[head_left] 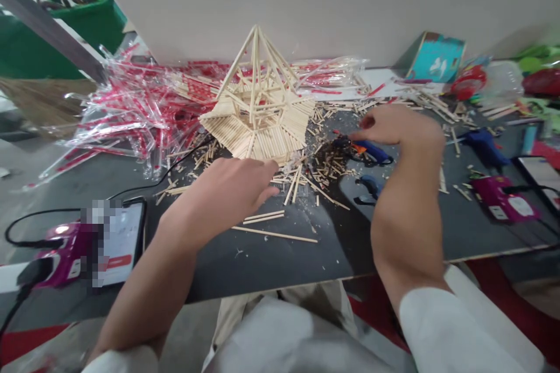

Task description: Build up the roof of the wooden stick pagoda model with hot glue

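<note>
A model of pale wooden sticks (277, 143) stands on the dark table, with a flared, roof-like skirt and a pointed frame of sticks above. My left hand (231, 186) is at its front edge, thumb apart from the forefinger; the other fingers are partly hidden. I see nothing held in it. My right hand (398, 125) is bent at the wrist to the right of the model, fingers curled. Its fingertips are just above a blue tool with orange parts (371, 151), beside a dark, messy heap of stick bits (330, 160). What they pinch, if anything, is not visible.
Plastic wrappers with red print (140, 105) pile up at the left. Phones lie at the left (125, 239) and right (542, 178), near purple power adapters (505, 198) with cables. A blue glue gun (485, 148) lies at the right. Loose sticks (275, 234) lie in front.
</note>
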Demonstrator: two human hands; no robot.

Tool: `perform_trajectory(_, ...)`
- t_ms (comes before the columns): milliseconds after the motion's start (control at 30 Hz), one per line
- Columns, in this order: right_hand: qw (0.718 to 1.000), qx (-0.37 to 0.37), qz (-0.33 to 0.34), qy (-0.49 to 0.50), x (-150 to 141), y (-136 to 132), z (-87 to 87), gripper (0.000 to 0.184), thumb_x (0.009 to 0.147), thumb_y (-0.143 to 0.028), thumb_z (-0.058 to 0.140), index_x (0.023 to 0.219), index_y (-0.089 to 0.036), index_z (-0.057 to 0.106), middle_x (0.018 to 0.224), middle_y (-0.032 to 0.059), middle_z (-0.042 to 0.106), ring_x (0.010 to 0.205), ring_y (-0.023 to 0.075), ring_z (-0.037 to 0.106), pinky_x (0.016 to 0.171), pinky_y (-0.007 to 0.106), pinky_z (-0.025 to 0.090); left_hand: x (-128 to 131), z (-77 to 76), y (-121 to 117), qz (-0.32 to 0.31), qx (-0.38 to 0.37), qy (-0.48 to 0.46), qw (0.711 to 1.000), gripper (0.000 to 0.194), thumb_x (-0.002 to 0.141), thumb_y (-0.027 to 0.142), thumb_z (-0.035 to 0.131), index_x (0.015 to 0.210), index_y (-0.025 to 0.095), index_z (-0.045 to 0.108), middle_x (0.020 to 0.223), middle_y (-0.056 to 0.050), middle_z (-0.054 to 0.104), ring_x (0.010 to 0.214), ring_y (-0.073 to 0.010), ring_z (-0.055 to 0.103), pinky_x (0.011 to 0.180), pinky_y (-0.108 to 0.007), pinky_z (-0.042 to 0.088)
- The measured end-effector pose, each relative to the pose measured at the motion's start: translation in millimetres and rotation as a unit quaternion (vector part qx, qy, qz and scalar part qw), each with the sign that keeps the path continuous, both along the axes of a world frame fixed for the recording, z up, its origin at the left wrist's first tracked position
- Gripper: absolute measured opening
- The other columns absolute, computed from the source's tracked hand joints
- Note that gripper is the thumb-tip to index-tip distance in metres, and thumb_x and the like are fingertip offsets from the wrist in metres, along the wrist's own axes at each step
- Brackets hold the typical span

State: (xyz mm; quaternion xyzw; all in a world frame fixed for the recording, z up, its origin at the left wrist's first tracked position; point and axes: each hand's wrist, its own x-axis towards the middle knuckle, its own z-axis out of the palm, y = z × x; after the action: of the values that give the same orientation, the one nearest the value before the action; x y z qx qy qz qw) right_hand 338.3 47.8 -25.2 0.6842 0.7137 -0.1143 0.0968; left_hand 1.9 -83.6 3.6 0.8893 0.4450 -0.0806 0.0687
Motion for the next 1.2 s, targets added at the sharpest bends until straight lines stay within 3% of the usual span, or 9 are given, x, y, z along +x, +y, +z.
perform_trajectory(67,0.990,0.070,0.043,0.114,-20,-13,12.8,0.039,0.084,-0.054,0.071,0.102,-0.020,0.076,0.105,0.0128,0.078,0.096,0.0310,0.072,0.081,0.043,0.054,-2,1.6,0,0.007,0.004,-0.002,1.000,0.026,0.110,0.043,0.045,0.113,0.023,0.062,0.093,-0.003,0.074,0.080,-0.0257,0.072,0.060,-0.034,0.031)
perform_trajectory(133,0.969,0.082,0.078,0.220,-45,-28,25.6,0.039,0.084,-0.053,0.073,0.107,-0.022,0.076,0.104,0.0102,0.079,0.095,0.0278,0.073,0.082,0.041,0.055,-2,3.5,-1,0.021,0.019,0.000,1.000,0.026,0.109,0.043,0.046,0.104,0.022,0.060,0.087,-0.004,0.072,0.077,-0.0250,0.071,0.059,-0.033,0.026)
perform_trajectory(233,0.948,0.063,0.135,0.283,-79,-43,34.6,0.036,0.078,-0.050,0.082,0.101,-0.023,0.077,0.097,0.0059,0.079,0.087,0.0248,0.072,0.077,0.039,0.054,-2,5.4,-2,0.041,0.038,0.007,0.998,0.024,0.109,0.042,0.048,0.101,0.022,0.059,0.083,-0.005,0.070,0.074,-0.0244,0.069,0.058,-0.033,0.021)
perform_trajectory(333,0.943,0.062,0.149,0.292,-96,-45,31.6,0.037,0.071,-0.044,0.090,0.098,-0.022,0.077,0.097,0.0043,0.079,0.085,0.0231,0.072,0.078,0.038,0.053,-2,5.3,0,0.044,0.041,0.010,0.998,0.026,0.109,0.043,0.048,0.100,0.022,0.059,0.082,-0.005,0.069,0.074,-0.0245,0.069,0.058,-0.033,0.020)
perform_trajectory(433,0.944,0.077,0.124,0.295,-99,-43,26.7,0.032,0.068,-0.035,0.092,0.093,-0.020,0.078,0.092,0.0047,0.078,0.086,0.0232,0.071,0.080,0.038,0.052,-2,4.4,1,0.048,0.043,0.010,0.998,0.027,0.109,0.044,0.048,0.101,0.022,0.059,0.083,-0.005,0.070,0.073,-0.0242,0.069,0.058,-0.032,0.020)
perform_trajectory(567,0.929,0.089,0.092,0.348,-101,-41,23.8,0.017,0.074,-0.027,0.086,0.086,-0.019,0.076,0.084,0.0039,0.076,0.081,0.0209,0.069,0.076,0.037,0.051,-2,4.1,2,0.051,0.050,0.012,0.997,0.027,0.109,0.045,0.048,0.101,0.022,0.059,0.083,-0.004,0.070,0.072,-0.0245,0.069,0.058,-0.033,0.020)
perform_trajectory(833,0.923,0.158,0.083,0.342,-101,-37,18.5,0.013,0.079,-0.030,0.083,0.084,-0.020,0.075,0.086,0.0052,0.075,0.078,0.0199,0.066,0.075,0.037,0.048,-2,4.1,2,0.050,0.047,0.014,0.998,0.027,0.108,0.045,0.049,0.101,0.022,0.059,0.078,-0.004,0.068,0.071,-0.0251,0.070,0.057,-0.034,0.021)
perform_trajectory(1000,0.929,0.110,0.107,0.338,-102,-44,25.5,0.019,0.076,-0.034,0.087,0.085,-0.020,0.077,0.086,0.0046,0.076,0.083,0.0218,0.068,0.078,0.038,0.049,-2,3.2,1,0.048,0.053,0.015,0.997,0.027,0.108,0.045,0.049,0.099,0.021,0.058,0.077,-0.005,0.068,0.071,-0.0257,0.070,0.056,-0.033,0.019)
perform_trajectory(1200,0.931,0.112,0.111,0.329,-109,-44,23.5,0.022,0.072,-0.032,0.090,0.084,-0.021,0.075,0.084,0.0026,0.076,0.081,0.0220,0.070,0.078,0.039,0.052,-1,3.3,1,0.056,0.048,0.023,0.997,0.027,0.108,0.046,0.049,0.101,0.022,0.059,0.080,-0.004,0.069,0.072,-0.0253,0.070,0.056,-0.032,0.019)
